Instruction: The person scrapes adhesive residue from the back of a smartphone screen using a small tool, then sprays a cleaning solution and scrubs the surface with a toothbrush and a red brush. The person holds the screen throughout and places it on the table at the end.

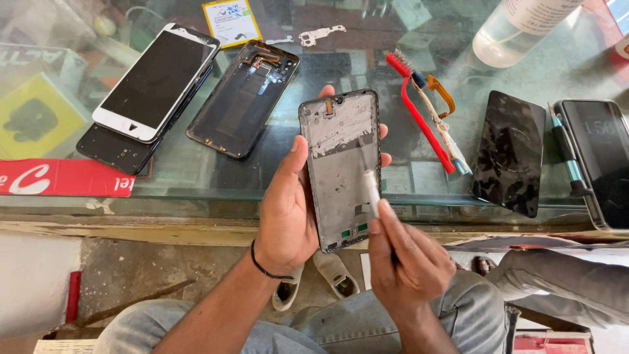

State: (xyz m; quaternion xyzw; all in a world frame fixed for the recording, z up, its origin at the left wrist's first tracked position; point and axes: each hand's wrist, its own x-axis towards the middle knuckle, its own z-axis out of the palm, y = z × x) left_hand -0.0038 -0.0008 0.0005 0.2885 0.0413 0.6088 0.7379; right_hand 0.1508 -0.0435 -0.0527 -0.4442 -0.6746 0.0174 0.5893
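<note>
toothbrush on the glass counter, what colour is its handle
Red, with white bristles; the toothbrush shows best in the head view.

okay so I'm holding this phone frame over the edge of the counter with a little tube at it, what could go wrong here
1. The phone frame is held by the left hand past the edge of the glass counter; if it slips, it would likely fall to the floor.
2. The small white tube in the right hand has its tip against the frame; too much of whatever it dispenses could spread inside.
3. The detached dark screen lies near the counter edge, where an elbow could knock it.
</note>
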